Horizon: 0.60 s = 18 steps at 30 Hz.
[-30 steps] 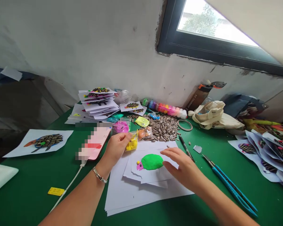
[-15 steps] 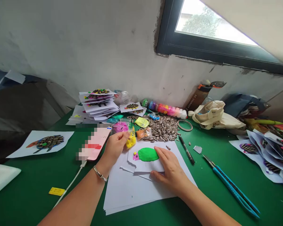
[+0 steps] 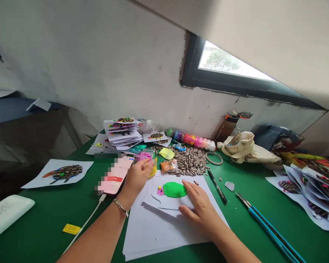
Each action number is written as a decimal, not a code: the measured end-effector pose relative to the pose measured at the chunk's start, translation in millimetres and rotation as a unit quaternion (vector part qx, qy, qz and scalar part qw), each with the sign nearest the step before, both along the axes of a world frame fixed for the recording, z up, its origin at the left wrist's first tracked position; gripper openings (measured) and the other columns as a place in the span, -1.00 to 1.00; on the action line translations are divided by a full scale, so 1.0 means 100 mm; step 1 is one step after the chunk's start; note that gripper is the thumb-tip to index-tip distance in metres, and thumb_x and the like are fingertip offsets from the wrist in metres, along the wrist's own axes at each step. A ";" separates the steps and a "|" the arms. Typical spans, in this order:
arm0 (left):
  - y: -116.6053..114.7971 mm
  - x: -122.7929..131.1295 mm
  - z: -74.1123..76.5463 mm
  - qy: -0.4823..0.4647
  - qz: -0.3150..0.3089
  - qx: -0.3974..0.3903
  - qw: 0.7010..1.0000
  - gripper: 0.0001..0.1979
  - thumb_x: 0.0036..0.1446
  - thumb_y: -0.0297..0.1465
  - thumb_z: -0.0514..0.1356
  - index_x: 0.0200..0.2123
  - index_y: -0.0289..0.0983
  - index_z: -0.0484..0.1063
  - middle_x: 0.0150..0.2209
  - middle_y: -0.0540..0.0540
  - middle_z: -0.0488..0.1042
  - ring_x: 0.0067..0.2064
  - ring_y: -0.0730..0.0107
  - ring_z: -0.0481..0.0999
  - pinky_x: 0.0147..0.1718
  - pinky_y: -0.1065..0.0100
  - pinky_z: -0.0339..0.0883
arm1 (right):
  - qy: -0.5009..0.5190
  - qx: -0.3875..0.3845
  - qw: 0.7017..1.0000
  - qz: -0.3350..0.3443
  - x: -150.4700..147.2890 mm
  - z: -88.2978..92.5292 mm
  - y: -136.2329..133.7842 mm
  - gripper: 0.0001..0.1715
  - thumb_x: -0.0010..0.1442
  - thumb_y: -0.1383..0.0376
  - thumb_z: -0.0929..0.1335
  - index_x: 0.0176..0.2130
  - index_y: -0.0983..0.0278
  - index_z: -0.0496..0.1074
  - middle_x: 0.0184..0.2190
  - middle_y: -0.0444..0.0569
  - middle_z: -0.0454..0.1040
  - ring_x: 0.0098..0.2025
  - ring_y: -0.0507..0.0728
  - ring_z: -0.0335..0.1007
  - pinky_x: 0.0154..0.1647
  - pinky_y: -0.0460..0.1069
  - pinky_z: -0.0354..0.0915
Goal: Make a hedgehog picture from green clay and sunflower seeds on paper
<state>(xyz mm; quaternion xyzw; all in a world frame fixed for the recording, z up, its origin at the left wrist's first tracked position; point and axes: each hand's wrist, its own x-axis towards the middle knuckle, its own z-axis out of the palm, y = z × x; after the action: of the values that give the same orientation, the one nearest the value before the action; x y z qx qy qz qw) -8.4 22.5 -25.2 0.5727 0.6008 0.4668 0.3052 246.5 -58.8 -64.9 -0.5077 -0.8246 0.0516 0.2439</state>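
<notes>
Left hand (image 3: 135, 179) pinches the yellow clay packet (image 3: 154, 170) beyond the green clay animal (image 3: 174, 190) on paper (image 3: 168, 203); right hand (image 3: 201, 207) rests beside it, fingers loosely spread. I'd call this positioning (soft clay, probably); the next move needs a light touch.

Green clay oval (image 3: 174, 190), pink head (image 3: 160, 191) leftward, on paper (image 3: 168, 203); yellow packet (image 3: 154, 170) in left hand (image 3: 138, 178).

Yellow packet (image 3: 154, 170) partly hidden behind left hand (image 3: 138, 177), phone (image 3: 122, 169) partly blurred
</notes>
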 end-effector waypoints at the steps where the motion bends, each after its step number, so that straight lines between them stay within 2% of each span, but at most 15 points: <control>1: -0.01 0.00 0.02 0.016 0.012 0.008 1.000 -0.55 0.07 -0.15 0.23 -0.04 -0.28 0.52 -0.12 -0.24 0.59 -0.09 0.07 0.56 -0.16 0.22 0.40 | 0.003 0.007 1.000 0.002 0.01 -0.02 0.00 -0.23 0.23 0.05 0.31 0.32 0.20 0.08 0.18 0.15 0.31 0.20 0.33 0.23 0.18 0.24 0.22; 3: -0.04 -0.01 0.06 0.045 0.021 0.028 0.998 -0.49 0.08 -0.22 0.23 0.09 -0.27 0.43 0.00 -0.25 0.53 0.02 0.04 0.50 -0.02 0.15 0.34 | 0.009 0.018 1.000 0.007 0.03 -0.08 0.02 -0.25 0.24 0.04 0.30 0.31 0.20 0.10 0.18 0.16 0.32 0.19 0.33 0.25 0.14 0.24 0.27; 5: -0.05 -0.05 0.10 0.089 0.027 0.066 0.993 -0.46 0.12 -0.29 0.19 0.19 -0.21 0.32 0.11 -0.20 0.45 0.09 0.09 0.45 0.07 0.16 0.28 | 0.015 0.020 1.000 0.003 0.05 -0.13 0.03 -0.27 0.24 0.04 0.30 0.30 0.20 0.13 0.17 0.15 0.33 0.18 0.34 0.27 0.13 0.25 0.29; 9: 0.00 -0.24 0.13 0.230 0.095 0.168 0.954 -0.51 0.21 -0.37 0.05 0.21 -0.29 0.27 0.18 -0.19 0.38 0.19 0.18 0.35 0.17 0.19 0.21 | 0.038 0.004 0.999 -0.005 0.06 -0.16 0.05 -0.34 0.25 0.05 0.29 0.27 0.18 0.20 0.16 0.12 0.36 0.18 0.32 0.28 0.15 0.24 0.28; 13: 0.09 -0.38 0.07 0.267 0.111 0.142 0.947 -0.54 0.20 -0.50 -0.03 0.16 -0.33 0.33 0.12 -0.24 0.43 0.13 0.15 0.42 0.11 0.18 0.28 | 0.055 -0.014 0.998 -0.018 0.04 -0.10 0.05 -0.40 0.27 0.06 0.27 0.23 0.20 0.27 0.14 0.12 0.38 0.17 0.30 0.30 0.16 0.24 0.28; 18: 0.17 -0.38 -0.06 0.302 0.092 0.101 0.943 -0.53 0.09 -0.57 0.08 0.09 -0.30 0.41 -0.01 -0.23 0.54 0.04 0.12 0.50 0.03 0.20 0.33 | 0.044 -0.002 0.999 -0.010 0.02 -0.07 0.06 -0.44 0.28 0.08 0.25 0.18 0.25 0.33 0.11 0.14 0.41 0.15 0.29 0.32 0.16 0.25 0.29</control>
<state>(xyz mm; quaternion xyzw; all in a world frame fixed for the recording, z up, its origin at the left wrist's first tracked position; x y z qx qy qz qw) -46.2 39.2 -31.7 0.6569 0.6645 0.3563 0.0056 248.1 -52.7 -71.8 -0.5140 -0.8076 0.0735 0.2795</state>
